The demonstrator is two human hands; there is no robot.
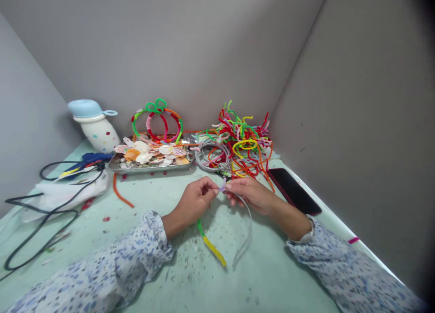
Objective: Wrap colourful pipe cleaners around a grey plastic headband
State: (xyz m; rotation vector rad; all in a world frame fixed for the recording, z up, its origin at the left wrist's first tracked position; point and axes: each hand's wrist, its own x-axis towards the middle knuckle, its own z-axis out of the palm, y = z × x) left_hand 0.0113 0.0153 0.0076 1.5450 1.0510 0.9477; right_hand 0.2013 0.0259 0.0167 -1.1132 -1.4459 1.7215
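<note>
My left hand [195,200] and my right hand [251,194] meet over the pale green table [190,276], both pinching the top of a thin headband [247,233]. A small lilac pipe cleaner piece [222,185] sits between the fingertips of the two hands. The headband's near end carries a green and yellow pipe cleaner wrap [211,246], which trails toward me from under my left hand. The bare grey side curves down below my right hand.
A metal tray [151,168] of seashells stands behind, with a pipe-cleaner-wrapped headband [158,118] upright at its back. A heap of coloured pipe cleaners [243,138] and wire coil [212,155] lie right of it. A black phone [294,190], black cables [50,213], plastic bag and spotted bottle [97,125] surround.
</note>
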